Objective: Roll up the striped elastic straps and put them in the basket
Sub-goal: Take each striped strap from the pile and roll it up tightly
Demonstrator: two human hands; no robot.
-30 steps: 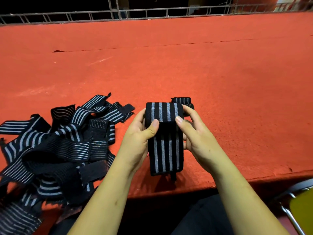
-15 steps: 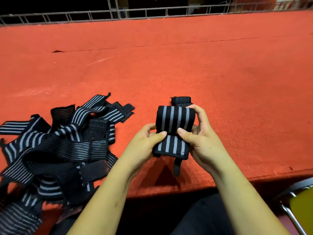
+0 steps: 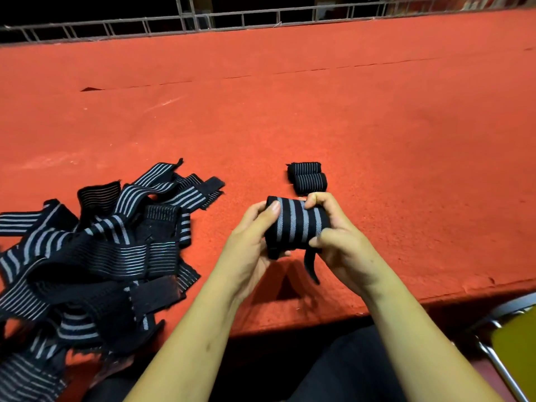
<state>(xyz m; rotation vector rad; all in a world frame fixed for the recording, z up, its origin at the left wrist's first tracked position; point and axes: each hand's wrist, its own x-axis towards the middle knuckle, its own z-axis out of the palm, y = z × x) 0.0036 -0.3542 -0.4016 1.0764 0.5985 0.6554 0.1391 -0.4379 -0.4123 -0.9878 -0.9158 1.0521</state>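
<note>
Shortened since before, the strap roll [image 3: 295,224] sits clasped in my left grip [image 3: 255,236] and right grip [image 3: 345,248]; I'd wind its tail [image 3: 311,266] in next.

Table [image 3: 348,126]: spans the view, its near edge toward the person.
Pile of loose straps [image 3: 95,256]: on the table at the left, by the near edge.
Two rolled straps [image 3: 307,178]: on the table, right of the pile and apart from it, touching, one behind the other.
Held roll [image 3: 295,224]: above the table, just in front of the two rolled straps, between the left hand [image 3: 249,245] and right hand [image 3: 345,248], with its loose tail [image 3: 311,265] hanging below.
Railing [image 3: 203,18]: behind the table's far edge.
Chair [image 3: 507,343]: off the table, lower right.
</note>
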